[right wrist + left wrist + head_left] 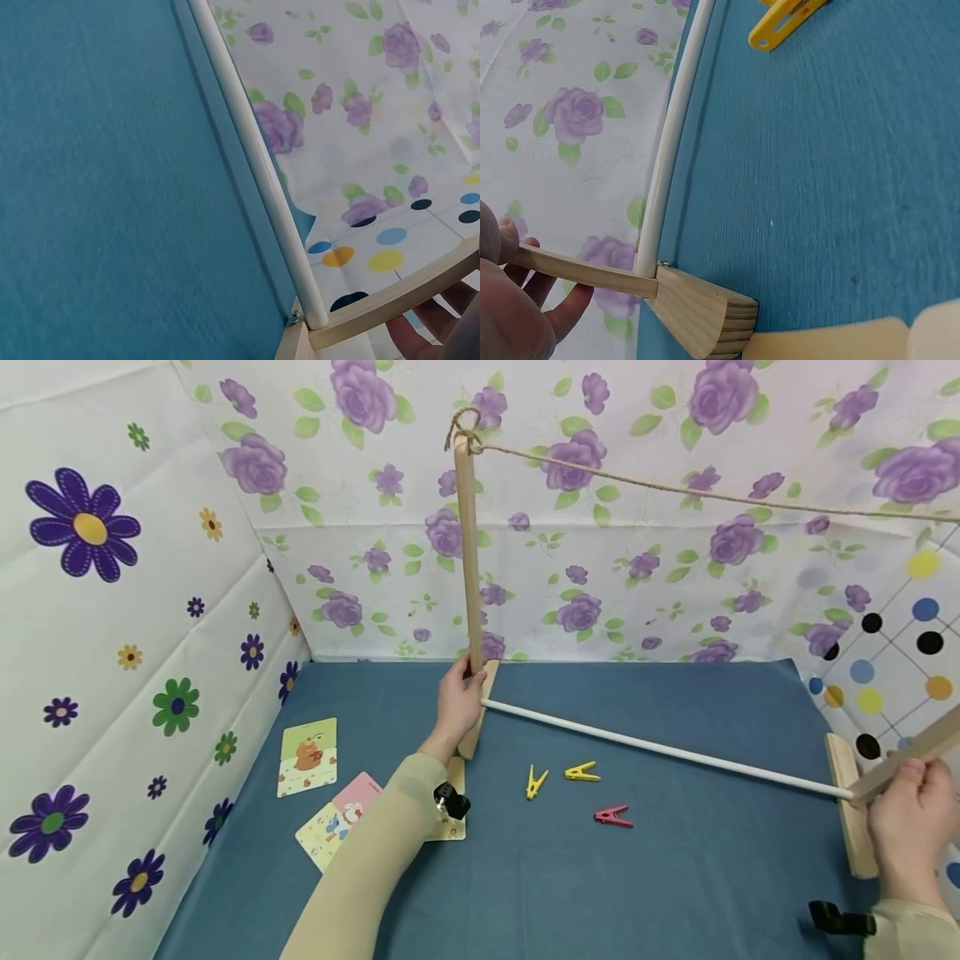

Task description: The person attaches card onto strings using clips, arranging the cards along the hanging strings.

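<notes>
A wooden stand has two upright posts on flat feet, joined low down by a white rod (660, 747). My left hand (459, 703) grips the left post (468, 543) near its base, thumb and fingers on either side. At the right, my right hand (917, 827) holds the right post (918, 757) just above its foot (857, 837); the post's top is out of view. A twine (675, 489) is knotted to the left post's top and runs right, out of frame. In the left wrist view, the left foot (705, 311) stands on the blue cloth.
Two yellow clothespins (535, 783) and a red clothespin (612, 816) lie on the blue cloth (555, 893) in front of the rod. Several printed cards (309, 768) lie at the left, some partly under my left arm. Flowered cloth walls (300, 552) stand around the table.
</notes>
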`<state>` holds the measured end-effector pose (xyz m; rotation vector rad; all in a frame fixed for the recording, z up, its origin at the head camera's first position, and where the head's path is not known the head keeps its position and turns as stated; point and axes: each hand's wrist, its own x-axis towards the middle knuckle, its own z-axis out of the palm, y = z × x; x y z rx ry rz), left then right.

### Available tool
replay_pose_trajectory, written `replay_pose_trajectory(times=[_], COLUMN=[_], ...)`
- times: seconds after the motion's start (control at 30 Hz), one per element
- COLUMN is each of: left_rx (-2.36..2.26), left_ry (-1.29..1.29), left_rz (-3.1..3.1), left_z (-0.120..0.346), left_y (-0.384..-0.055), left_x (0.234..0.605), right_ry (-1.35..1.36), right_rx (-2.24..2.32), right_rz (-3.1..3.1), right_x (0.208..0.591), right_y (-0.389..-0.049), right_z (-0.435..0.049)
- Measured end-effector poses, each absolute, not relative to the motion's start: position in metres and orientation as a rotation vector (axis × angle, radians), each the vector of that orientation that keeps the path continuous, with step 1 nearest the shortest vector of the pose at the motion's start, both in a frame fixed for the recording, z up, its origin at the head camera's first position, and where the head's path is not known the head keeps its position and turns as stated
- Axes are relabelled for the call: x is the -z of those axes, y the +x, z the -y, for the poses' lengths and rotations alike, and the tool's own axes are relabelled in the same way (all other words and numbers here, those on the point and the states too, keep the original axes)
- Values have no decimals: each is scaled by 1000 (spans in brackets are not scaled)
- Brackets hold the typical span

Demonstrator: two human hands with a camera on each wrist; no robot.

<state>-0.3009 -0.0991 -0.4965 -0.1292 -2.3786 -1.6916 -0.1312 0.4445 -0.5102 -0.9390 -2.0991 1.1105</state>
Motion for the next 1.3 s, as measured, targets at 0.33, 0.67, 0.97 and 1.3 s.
replay_pose_trajectory(times=[0.33, 0.67, 0.97, 1.3], left_rx=[1660, 1619, 1637, 1607], left_ry=[-104, -41, -34, 56], left_rz=[2352, 2356, 2344, 2339], left_z=[114, 134, 157, 178], left_y=[-298, -294, -288, -283], left_x=[500, 499, 501, 498], right_ry=[-900, -845, -733, -590], right_rx=[-1064, -1153, -1135, -1171], right_rz=[2163, 2215, 2275, 2287], right_x=[508, 503, 502, 502], right_y=[-148, -170, -186, -208], right_z=[-442, -430, -421, -405])
